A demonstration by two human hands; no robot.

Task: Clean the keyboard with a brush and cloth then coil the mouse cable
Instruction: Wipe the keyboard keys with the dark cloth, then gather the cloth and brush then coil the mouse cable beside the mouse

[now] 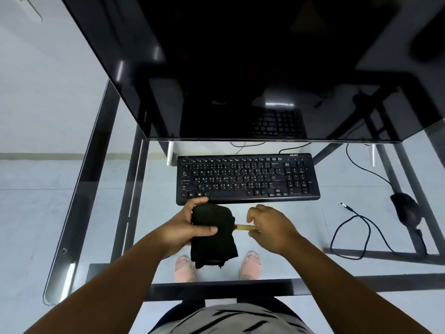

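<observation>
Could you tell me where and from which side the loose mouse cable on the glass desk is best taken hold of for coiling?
Probably at the free plug end of the mouse cable, pinched from above. It lies flat on the glass desk, pointing away from the mouse, apart from the keyboard, with bare glass around it.

Glass desk [154, 213] on a dark metal frame [125, 189]. Large black monitor [240, 68] stands at the desk's far edge, screen dark. Pale tiled floor [36, 208] visible through the glass. Two pink slippers [184, 268] below the near edge.
</observation>
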